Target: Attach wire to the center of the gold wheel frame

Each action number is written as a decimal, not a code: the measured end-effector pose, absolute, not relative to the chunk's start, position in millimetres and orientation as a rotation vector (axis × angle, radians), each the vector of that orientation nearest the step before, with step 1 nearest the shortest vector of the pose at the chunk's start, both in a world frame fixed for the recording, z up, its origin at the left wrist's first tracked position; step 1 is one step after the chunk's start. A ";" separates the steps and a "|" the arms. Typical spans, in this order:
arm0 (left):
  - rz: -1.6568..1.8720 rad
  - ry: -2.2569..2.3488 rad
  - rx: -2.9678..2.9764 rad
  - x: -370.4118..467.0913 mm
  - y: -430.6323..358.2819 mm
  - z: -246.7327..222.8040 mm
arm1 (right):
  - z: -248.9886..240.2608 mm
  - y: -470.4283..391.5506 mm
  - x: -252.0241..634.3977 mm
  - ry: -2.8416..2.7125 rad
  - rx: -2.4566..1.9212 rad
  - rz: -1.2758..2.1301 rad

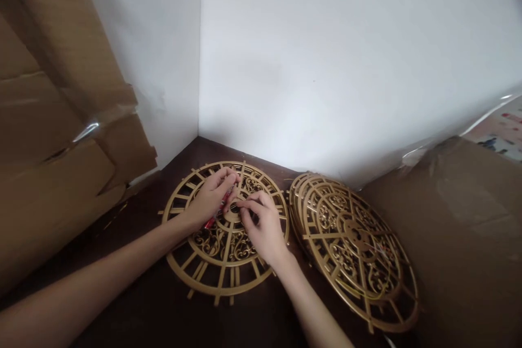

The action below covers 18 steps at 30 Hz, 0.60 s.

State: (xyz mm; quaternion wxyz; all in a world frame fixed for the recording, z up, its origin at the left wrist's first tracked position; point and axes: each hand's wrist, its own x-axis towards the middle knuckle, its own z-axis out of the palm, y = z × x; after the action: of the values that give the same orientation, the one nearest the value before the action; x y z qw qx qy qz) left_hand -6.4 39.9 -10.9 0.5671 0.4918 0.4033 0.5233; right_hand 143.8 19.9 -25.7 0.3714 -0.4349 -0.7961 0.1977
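Note:
A round gold openwork disc (197, 278), like a clock face with bars and scrollwork, lies flat on the dark tabletop. Over its middle, my left hand (212, 196) is closed around a slim red object (209, 223), whose kind I cannot make out; its lower end sticks out below the palm. My right hand (264, 225) is just to the right, thumb and fingers pinched together at the disc's centre ring. Whatever sits between those fingertips is too small or hidden to name.
A leaning stack of similar gold discs (359, 239) stands at the right, with a thin yellow strand (359, 293) on it. Large cardboard (53, 119) rises on the left, and more brown cardboard (460, 239) is at the right. White walls (326, 54) meet behind the tabletop (159, 315).

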 end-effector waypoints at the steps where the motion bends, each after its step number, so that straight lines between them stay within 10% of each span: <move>1: 1.230 0.953 1.161 -6.2 39.9 -10.8 | -26.5 20.4 144.0 -2.031 -1.139 0.499; 18: 1.232 1.028 1.116 -5.3 43.2 -11.9 | -27.6 24.9 144.8 -2.110 -1.207 0.443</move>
State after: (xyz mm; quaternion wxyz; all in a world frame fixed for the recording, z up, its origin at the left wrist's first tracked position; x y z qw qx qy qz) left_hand -5.3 43.2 -11.9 0.5594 0.4735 0.4358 0.5224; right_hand 144.8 24.9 -27.6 0.3290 -0.4612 -0.8065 0.1692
